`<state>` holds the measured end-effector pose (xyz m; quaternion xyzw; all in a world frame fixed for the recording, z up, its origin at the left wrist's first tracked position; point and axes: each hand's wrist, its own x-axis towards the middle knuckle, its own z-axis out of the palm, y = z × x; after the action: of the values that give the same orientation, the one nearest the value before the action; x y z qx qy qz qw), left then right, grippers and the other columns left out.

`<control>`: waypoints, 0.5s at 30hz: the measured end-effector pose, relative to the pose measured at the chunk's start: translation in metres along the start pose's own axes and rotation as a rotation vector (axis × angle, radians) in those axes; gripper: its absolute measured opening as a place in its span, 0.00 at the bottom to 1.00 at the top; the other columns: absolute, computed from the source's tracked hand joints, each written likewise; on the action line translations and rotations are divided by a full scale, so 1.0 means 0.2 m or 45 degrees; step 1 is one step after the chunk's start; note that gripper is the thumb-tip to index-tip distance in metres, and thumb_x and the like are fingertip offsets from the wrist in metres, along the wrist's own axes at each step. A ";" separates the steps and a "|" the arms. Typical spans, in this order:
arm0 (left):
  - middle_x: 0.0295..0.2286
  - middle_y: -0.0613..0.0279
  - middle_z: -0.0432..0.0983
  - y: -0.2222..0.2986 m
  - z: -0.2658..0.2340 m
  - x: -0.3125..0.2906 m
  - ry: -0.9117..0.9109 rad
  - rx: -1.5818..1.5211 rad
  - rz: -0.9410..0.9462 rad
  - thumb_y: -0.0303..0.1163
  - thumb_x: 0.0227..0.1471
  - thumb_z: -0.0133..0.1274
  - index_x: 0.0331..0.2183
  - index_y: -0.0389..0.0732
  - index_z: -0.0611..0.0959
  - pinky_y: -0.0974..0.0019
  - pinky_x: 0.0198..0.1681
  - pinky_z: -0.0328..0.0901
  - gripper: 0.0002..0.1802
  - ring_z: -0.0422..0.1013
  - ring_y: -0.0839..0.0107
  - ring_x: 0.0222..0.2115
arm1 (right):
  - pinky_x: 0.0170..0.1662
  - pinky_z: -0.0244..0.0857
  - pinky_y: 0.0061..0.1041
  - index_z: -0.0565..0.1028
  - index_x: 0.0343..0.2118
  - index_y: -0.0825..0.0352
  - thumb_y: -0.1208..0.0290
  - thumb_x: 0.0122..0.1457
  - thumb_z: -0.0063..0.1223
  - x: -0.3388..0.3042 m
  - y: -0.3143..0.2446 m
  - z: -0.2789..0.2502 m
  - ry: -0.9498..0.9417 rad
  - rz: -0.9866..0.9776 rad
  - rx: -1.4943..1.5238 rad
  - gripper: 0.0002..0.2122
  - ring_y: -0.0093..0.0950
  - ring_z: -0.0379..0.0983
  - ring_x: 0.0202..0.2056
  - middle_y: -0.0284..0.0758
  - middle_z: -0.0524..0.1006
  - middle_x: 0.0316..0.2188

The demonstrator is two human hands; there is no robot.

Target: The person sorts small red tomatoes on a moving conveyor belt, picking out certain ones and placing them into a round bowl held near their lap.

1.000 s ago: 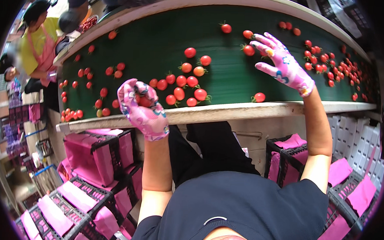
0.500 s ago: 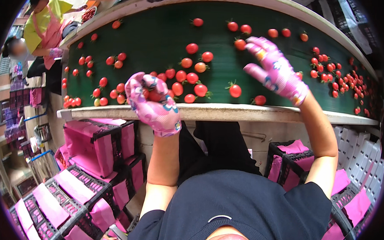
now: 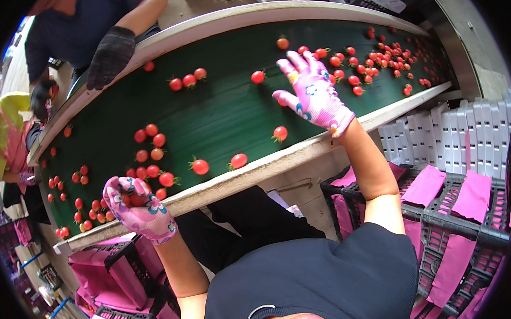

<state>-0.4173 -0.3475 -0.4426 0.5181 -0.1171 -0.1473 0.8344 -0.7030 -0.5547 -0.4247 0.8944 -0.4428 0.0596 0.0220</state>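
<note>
Red cherry tomatoes (image 3: pixel 199 167) with green stems lie scattered on a dark green conveyor belt (image 3: pixel 223 109). My left hand (image 3: pixel 141 210), in a pink flowered glove, is cupped palm up over the belt's near edge, with some tomatoes in its curled fingers; their exact number is hidden. My right hand (image 3: pixel 315 95), gloved alike, reaches over the belt with its fingers spread. It holds nothing that I can see. A tomato (image 3: pixel 283 102) shows partly below its thumb, and others lie just beyond its fingertips.
Pale rails (image 3: pixel 266 174) border the belt. Across it, a co-worker's dark gloved hand (image 3: pixel 112 56) hangs over the far rail; another person in yellow (image 3: pixel 9 129) stands far left. Pink-lined black crates (image 3: pixel 452 225) stand at right and lower left. White crates (image 3: pixel 450 139) are stacked at right.
My view has turned to the right, bringing the co-worker across the belt into sight. My left hand still cups tomatoes; the right stays spread over the belt, among different tomatoes.
</note>
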 end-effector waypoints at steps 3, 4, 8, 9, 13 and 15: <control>0.25 0.66 0.71 0.01 0.00 -0.02 -0.124 -0.198 -0.109 0.37 0.63 0.46 0.41 0.35 0.77 0.74 0.25 0.57 0.14 0.63 0.77 0.22 | 0.63 0.50 0.49 0.64 0.61 0.68 0.48 0.59 0.52 -0.08 0.15 0.06 0.000 0.014 0.150 0.33 0.53 0.53 0.63 0.48 0.62 0.61; 0.25 0.66 0.71 0.01 0.02 -0.04 -0.127 -0.173 -0.090 0.37 0.63 0.46 0.41 0.35 0.77 0.74 0.25 0.57 0.15 0.63 0.77 0.22 | 0.62 0.50 0.48 0.65 0.60 0.68 0.48 0.59 0.53 -0.12 0.14 0.06 -0.012 -0.036 0.086 0.33 0.52 0.54 0.62 0.48 0.62 0.60; 0.27 0.66 0.71 -0.02 0.01 -0.03 -0.210 -0.163 -0.054 0.37 0.63 0.46 0.42 0.35 0.77 0.75 0.26 0.58 0.15 0.64 0.77 0.23 | 0.68 0.40 0.47 0.70 0.56 0.68 0.51 0.58 0.55 -0.22 0.05 -0.02 -0.240 -0.303 0.419 0.29 0.51 0.51 0.65 0.44 0.66 0.60; 0.27 0.65 0.72 -0.03 0.01 -0.03 -0.132 -0.182 -0.087 0.37 0.63 0.45 0.42 0.35 0.77 0.74 0.27 0.60 0.15 0.65 0.77 0.24 | 0.68 0.38 0.47 0.72 0.55 0.67 0.49 0.58 0.55 -0.24 0.05 0.00 -0.232 -0.331 0.433 0.28 0.49 0.50 0.66 0.43 0.66 0.60; 0.29 0.64 0.73 -0.01 0.00 -0.03 -0.213 -0.142 -0.066 0.36 0.63 0.46 0.44 0.35 0.77 0.73 0.29 0.62 0.15 0.66 0.76 0.25 | 0.60 0.60 0.39 0.78 0.43 0.68 0.64 0.54 0.61 -0.19 0.11 -0.07 -0.009 -0.418 0.787 0.16 0.41 0.72 0.51 0.39 0.78 0.44; 0.29 0.64 0.73 -0.02 -0.01 -0.03 -0.346 -0.168 -0.071 0.36 0.63 0.46 0.44 0.35 0.77 0.73 0.30 0.63 0.15 0.66 0.76 0.25 | 0.59 0.60 0.41 0.77 0.43 0.67 0.63 0.56 0.60 -0.13 0.20 -0.05 0.233 -0.335 0.761 0.16 0.45 0.70 0.52 0.41 0.77 0.45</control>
<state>-0.4238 -0.3460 -0.4473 0.4405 -0.2045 -0.2467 0.8386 -0.7508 -0.5570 -0.4176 0.9017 -0.2826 0.2636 -0.1938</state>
